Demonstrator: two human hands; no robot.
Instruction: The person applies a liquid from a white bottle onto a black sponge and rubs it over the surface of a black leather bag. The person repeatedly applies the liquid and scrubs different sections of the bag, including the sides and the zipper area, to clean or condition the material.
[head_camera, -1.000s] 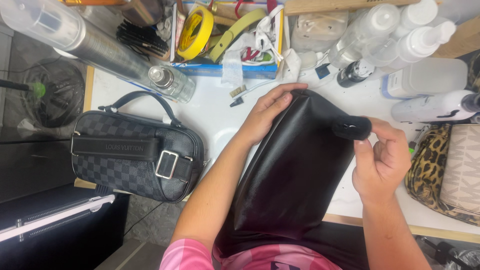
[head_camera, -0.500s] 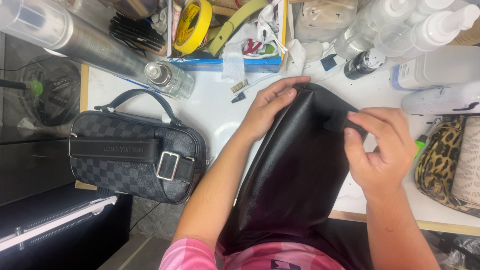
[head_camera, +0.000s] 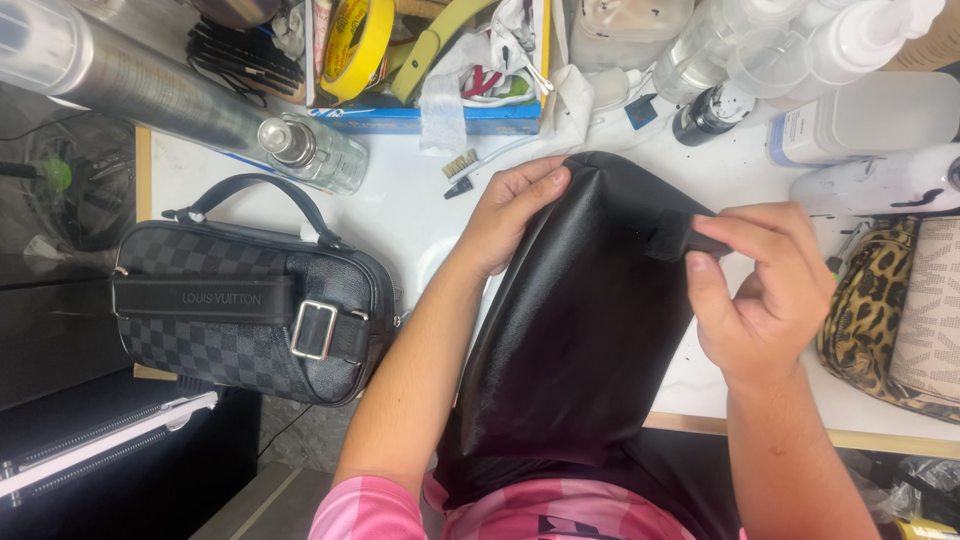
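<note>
a flat blue box (head_camera: 440, 117) lies along the far edge of the white bench (head_camera: 400, 200), with a roll of yellow tape (head_camera: 355, 40) standing on edge above it. a clear bottle with a metal cap (head_camera: 310, 152) lies on its side just left of the box, at the end of a long silvery tube (head_camera: 120, 75). at the far right stand several frosted white bottles (head_camera: 860, 40), a white rectangular container (head_camera: 870, 118) and a small dark-capped bottle (head_camera: 710, 112); their labels are too small to make out. a grey checkered handbag (head_camera: 250, 310) with a black strap and metal buckle sits at the bench's left edge, and a leopard-print bag (head_camera: 890, 310) is cut off by the right side of the frame.

the black leather bag (head_camera: 580, 320) stands between the person's arms, its lower part running off toward the pink shirt (head_camera: 520, 510) and hiding the bench beneath it. the left hand (head_camera: 515, 215) is curled over the bag's top left corner, fingers gripping the edge. the right hand (head_camera: 765, 290) is closed in a pinch on a small black pad (head_camera: 680, 238) pressed against the bag's upper right side — what the pad is made of is hard to tell.

compared with half a second earlier, the right hand has shifted slightly outward along the bag's right edge, and the pad shows more plainly beyond the fingertips — the left hand keeps its grip in the same place.
</note>
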